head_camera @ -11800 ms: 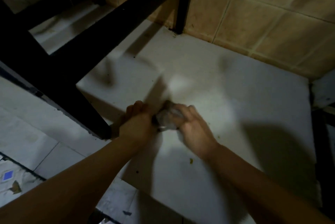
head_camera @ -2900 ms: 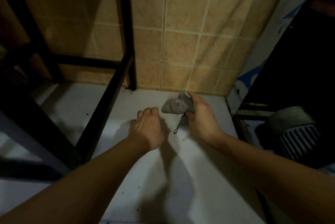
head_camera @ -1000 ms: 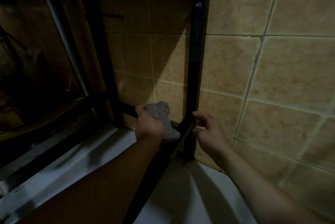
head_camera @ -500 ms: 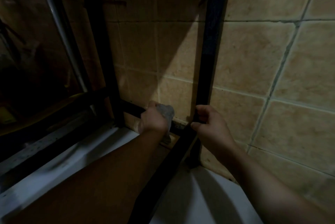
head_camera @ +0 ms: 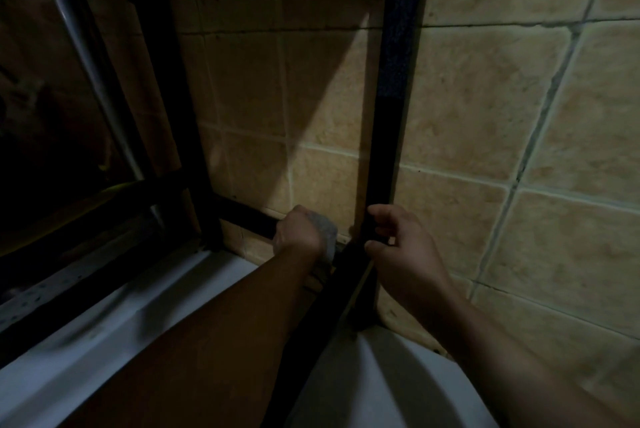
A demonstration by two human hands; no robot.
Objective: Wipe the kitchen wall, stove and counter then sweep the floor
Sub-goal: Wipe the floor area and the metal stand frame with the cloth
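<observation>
My left hand (head_camera: 297, 230) grips a crumpled grey cloth (head_camera: 325, 231) and presses it on the low black bar (head_camera: 247, 214) of a metal frame, close to the tan tiled wall (head_camera: 467, 115). My right hand (head_camera: 401, 247) curls its fingers around the frame's black upright post (head_camera: 393, 108), just right of the cloth. The white counter (head_camera: 381, 379) lies below both arms. Most of the cloth is hidden behind my left hand.
A second black upright (head_camera: 173, 98) stands to the left, with a pale pipe (head_camera: 93, 74) behind it in deep shadow. A black frame rail (head_camera: 308, 323) runs diagonally toward me between my forearms. The tiled wall fills the right side.
Over the last second my left hand has slid the cloth down and right along the low bar. My right hand has closed on the upright post. The view has moved closer to the wall.
</observation>
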